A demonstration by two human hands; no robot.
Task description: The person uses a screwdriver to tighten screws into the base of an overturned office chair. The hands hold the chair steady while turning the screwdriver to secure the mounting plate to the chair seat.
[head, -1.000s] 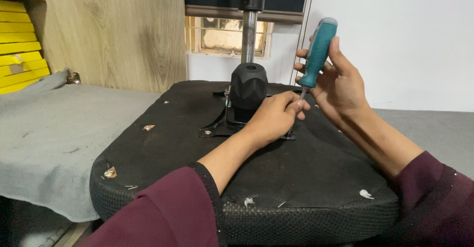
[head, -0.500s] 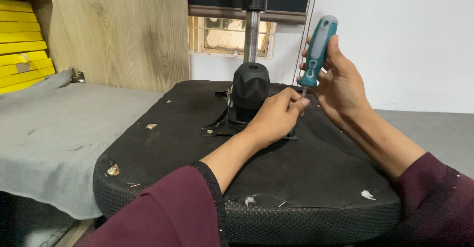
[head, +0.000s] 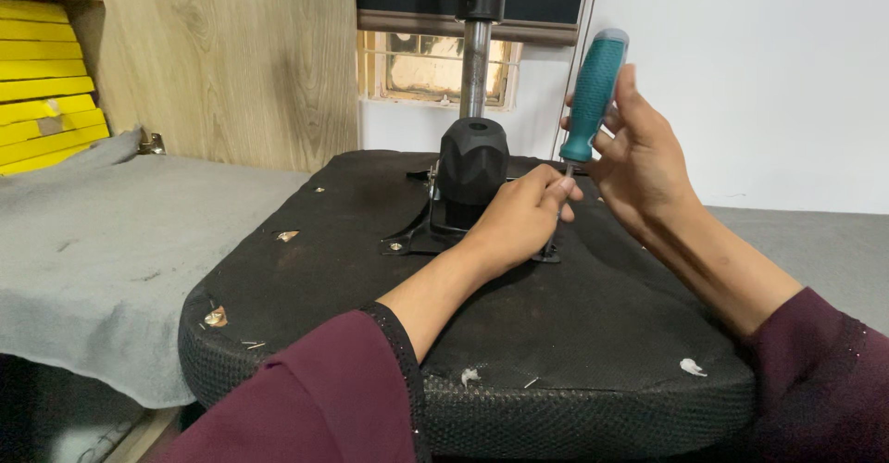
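Screwdriver point(head: 591, 102) with the teal handle is standing nearly upright, its long axis leaning slightly so the handle tips up and to the right while the thin metal shaft is running down toward the black bracket plate point(head: 421, 231) on the upturned seat base point(head: 574, 333). The right hand point(head: 644, 162) is wrapping its fingers around the lower part of the handle, closed on it, with the handle's top poking out above the fingers. The left hand point(head: 519, 218) is sitting lower and just beside it, its fingertips pinching together around the shaft close to where the tip is meeting the plate; whether a screw is sitting under the tip cannot be told, since the fingers are covering that spot. So the tool is lying between the two hands, the right above and the left below, both nearly touching each other.

Just to the left of the hands, the black ribbed knob point(head: 472, 162) of the chair mechanism is rising from the bracket, with a metal column point(head: 475, 65) going up behind it. The seat base is resting partly on a surface covered with grey cloth point(head: 102, 241). Yellow boxes point(head: 46, 83) are stacked on a shelf at the far left, beside a wooden panel point(head: 231, 56).
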